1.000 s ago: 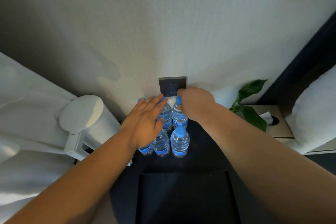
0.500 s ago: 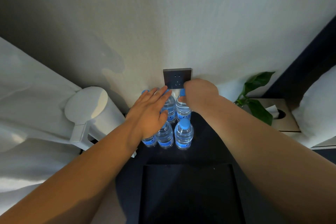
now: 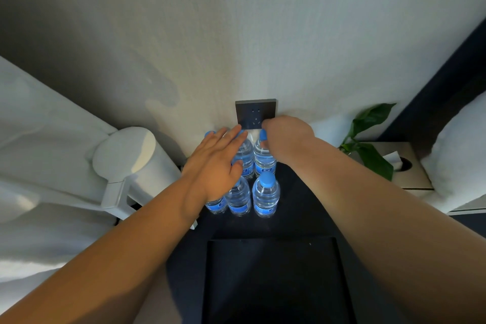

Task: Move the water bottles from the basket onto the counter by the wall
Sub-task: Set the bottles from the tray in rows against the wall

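Note:
Several small clear water bottles with blue caps and blue labels stand upright in two rows on the dark counter [image 3: 302,208] against the wall. My right hand [image 3: 285,139] is closed around the cap and neck of the back right bottle [image 3: 264,156]. My left hand [image 3: 219,163] lies flat and open over the left bottles, fingers stretched toward the wall, hiding their caps. The front right bottle [image 3: 266,196] stands free. A dark, square basket [image 3: 276,281] sits below the bottles; its inside is dark and no bottle shows in it.
A white electric kettle [image 3: 131,166] stands left of the bottles. A dark wall socket [image 3: 255,113] sits just above them. A green plant [image 3: 368,144] and a tissue box [image 3: 405,168] are to the right, with a white pillow [image 3: 457,155] beyond.
Both hands stay on the bottles in almost the same pose. The view has shifted slightly; nothing has been picked up or let go.

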{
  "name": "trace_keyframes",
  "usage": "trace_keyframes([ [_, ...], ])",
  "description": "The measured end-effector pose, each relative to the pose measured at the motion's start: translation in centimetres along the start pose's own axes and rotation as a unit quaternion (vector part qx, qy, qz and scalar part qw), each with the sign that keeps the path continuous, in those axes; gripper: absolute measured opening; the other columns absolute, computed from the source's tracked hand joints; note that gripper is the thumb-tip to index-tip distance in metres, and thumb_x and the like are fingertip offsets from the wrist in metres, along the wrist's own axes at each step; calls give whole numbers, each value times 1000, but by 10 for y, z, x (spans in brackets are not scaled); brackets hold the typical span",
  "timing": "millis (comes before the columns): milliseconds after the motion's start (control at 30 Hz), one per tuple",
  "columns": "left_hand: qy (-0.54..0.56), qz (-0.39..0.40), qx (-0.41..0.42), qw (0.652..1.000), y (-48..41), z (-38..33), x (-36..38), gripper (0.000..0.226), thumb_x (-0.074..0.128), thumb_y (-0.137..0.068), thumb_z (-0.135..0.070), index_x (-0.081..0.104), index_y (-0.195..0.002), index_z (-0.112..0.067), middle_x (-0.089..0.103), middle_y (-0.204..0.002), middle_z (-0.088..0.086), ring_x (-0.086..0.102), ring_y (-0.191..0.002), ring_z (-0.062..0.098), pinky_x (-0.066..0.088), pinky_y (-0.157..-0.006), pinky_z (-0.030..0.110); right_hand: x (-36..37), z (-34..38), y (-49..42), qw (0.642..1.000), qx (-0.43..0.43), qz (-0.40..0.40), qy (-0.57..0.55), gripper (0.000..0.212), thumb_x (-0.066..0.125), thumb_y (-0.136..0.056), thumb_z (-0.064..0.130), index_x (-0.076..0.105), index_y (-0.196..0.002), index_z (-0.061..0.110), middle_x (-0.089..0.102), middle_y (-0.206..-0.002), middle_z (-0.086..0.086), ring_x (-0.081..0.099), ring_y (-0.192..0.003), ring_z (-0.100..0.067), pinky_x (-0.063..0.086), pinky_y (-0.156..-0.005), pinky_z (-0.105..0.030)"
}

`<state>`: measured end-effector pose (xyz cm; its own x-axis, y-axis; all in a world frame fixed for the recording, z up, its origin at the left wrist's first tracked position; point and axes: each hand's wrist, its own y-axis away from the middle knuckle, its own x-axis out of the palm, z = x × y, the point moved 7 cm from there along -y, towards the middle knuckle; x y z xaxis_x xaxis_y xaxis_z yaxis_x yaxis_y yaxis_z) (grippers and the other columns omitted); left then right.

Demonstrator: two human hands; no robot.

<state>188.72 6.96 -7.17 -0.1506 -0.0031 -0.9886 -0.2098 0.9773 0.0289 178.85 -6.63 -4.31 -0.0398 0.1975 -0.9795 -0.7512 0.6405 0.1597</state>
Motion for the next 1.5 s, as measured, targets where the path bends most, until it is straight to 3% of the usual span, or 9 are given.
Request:
trace_keyframes([
  [167, 4, -2, 3, 1000, 0, -1, -1, 71, 31, -98, -43, 19, -166, -24, 9, -174, -5, 8, -160, 19, -8, -124, 29, 1, 0, 0, 1000, 4, 3, -8, 24, 64, -101, 35, 63, -116, 16, 51, -92, 0, 63, -99, -24, 42, -74, -32],
  [333, 13, -4, 4, 1000, 0, -1, -3, 72, 34, -96, -37, 20, -166, -24, 11, -174, -4, 9, -160, 20, -7, -125, 30, 2, 0, 1, 1000, 14, 1, -1, 21, 64, -101, 32, 64, -116, 16, 61, -101, -2, 64, -101, -23, 41, -73, -32],
  [533, 14, -5, 5, 1000, 0, -2, -3, 73, 33, -95, -38, 19, -166, -24, 10, -174, -4, 8, -160, 19, -6, -126, 30, 3, -2, 1, 1000, 17, 1, -2, 19, 64, -102, 31, 64, -114, 16, 55, -95, -1, 55, -89, -20, 41, -73, -32],
  [833, 13, -9, 7, 1000, 0, -2, -2, 73, 35, -96, -36, 19, -166, -24, 10, -174, -4, 9, -159, 19, -8, -124, 29, 5, -3, -2, 1000, 20, 7, -4, 21, 66, -101, 33, 64, -113, 16, 51, -91, 1, 55, -88, -20, 41, -72, -32],
  [1167, 24, 2, 4, 1000, -1, 2, 1, 73, 32, -98, -39, 13, -167, -26, 3, -174, -8, 2, -160, 16, -10, -124, 28, 3, -5, 7, 1000, 15, -7, -7, 19, 63, -101, 35, 56, -108, 18, 61, -99, -1, 55, -84, -20, 44, -69, -33],
  [1267, 31, 9, 5, 999, -1, 0, -1, 74, 32, -97, -38, 13, -167, -25, 3, -174, -7, 0, -160, 17, -8, -126, 30, -2, -4, 18, 999, 16, -47, -21, 28, 60, -101, 40, 55, -118, 18, 66, -102, -5, 63, -87, -26, 51, -70, -37],
  [1400, 32, 15, 2, 999, 1, 0, -1, 73, 31, -98, -40, 11, -167, -27, 3, -174, -8, 0, -160, 18, -9, -125, 30, -4, 11, 35, 993, -14, -105, -45, 40, 54, -102, 47, 52, -133, 22, 68, -101, -5, 65, -87, -26, 47, -65, -34],
  [1500, 42, 12, -3, 999, 0, 0, -1, 68, 36, -104, -43, 13, -167, -28, 6, -174, -7, 3, -160, 20, -4, -128, 34, 1, 29, 49, 990, -62, -109, -70, 44, 51, -103, 50, 57, -139, 26, 71, -110, -3, 67, -98, -25, 45, -69, -32],
])
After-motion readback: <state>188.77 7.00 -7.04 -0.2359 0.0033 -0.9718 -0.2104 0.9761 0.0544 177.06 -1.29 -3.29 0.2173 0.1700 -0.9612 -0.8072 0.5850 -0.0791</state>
